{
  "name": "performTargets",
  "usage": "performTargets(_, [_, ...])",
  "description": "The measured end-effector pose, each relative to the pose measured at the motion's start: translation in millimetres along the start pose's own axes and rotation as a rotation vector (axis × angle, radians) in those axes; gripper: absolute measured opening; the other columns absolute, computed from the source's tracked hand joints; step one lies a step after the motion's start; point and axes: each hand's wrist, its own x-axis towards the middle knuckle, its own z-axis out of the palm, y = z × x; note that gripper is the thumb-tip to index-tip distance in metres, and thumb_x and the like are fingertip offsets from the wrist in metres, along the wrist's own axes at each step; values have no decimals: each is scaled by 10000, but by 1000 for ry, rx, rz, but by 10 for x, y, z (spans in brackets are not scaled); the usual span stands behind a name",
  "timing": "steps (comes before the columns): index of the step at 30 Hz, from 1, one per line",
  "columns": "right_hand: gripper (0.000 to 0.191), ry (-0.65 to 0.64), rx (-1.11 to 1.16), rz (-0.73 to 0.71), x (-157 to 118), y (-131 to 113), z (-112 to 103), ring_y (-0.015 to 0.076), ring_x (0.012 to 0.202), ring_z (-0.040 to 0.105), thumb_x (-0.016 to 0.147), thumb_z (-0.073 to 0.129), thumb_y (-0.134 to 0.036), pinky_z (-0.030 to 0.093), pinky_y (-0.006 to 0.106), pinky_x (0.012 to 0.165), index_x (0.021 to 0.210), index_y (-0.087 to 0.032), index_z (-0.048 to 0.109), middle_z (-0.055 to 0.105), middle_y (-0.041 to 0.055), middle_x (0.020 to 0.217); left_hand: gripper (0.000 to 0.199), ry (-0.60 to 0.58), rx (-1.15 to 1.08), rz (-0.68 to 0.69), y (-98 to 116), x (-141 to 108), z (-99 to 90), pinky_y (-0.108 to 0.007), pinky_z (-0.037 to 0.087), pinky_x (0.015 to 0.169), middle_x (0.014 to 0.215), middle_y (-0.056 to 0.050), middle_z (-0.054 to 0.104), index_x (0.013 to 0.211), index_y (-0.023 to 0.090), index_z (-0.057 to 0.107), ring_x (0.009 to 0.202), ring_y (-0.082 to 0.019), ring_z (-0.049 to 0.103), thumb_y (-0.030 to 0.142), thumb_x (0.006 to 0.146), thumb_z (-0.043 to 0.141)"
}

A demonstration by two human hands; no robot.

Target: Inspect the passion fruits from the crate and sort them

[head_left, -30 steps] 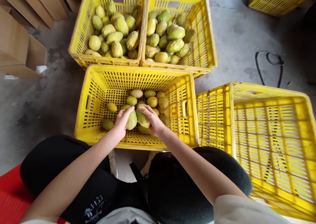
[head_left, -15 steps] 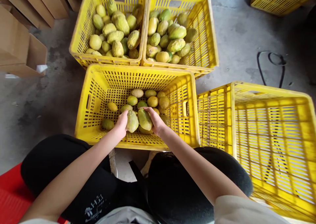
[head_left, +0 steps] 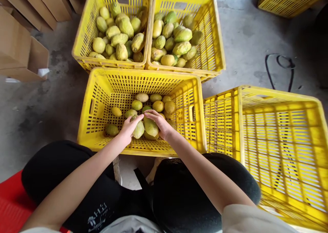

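Note:
My left hand [head_left: 128,128] is closed round a bumpy green-yellow fruit [head_left: 138,130], its thumb laid across the top. Beside it my right hand [head_left: 159,123] grips another green-yellow fruit [head_left: 150,127], broader and smoother, with the fingers over its upper end. The fingertips of both hands nearly meet above the two fruits. Both are held inside the near yellow crate [head_left: 140,76]. More fruit lies on the crate floor around them, among it a small yellow one [head_left: 116,111] at the left and a brownish-yellow one [head_left: 169,107] at the right.
Behind stand two yellow crates of similar fruit, one at the left [head_left: 110,62] and one at the right [head_left: 184,68]. Another yellow crate [head_left: 241,123] stands close on the right. Cardboard boxes [head_left: 15,41] are at the far left. A black cord [head_left: 266,63] lies on the floor.
My left thumb has moved right over the top of its fruit, toward my right fingers. Both fruits stay almost where they were. The view has shifted slightly.

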Motion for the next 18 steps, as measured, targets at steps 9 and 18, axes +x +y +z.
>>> performTargets(9, [348, -32, 6, 14, 34, 18, -27, 255, 1028, 691, 711, 716, -369, 527, 318, 774, 1042, -263, 690, 736, 7, 975, 285, 97, 27, -63, 38, 30, -19, -301, 535, 712, 1081, -71, 759, 1106, 228, 701, 1047, -261, 724, 426, 918, 785])
performTargets(18, [355, 9, 75, 37, 40, -9, -34, 228, 918, 696, 740, 817, -379, 512, 303, 679, 1028, -277, 636, 716, -12, 945, 453, 150, 66, -96, 47, 45, -23, -286, 542, 708, 1192, -79, 715, 1255, 211, 557, 986, -209, 715, 321, 908, 826])
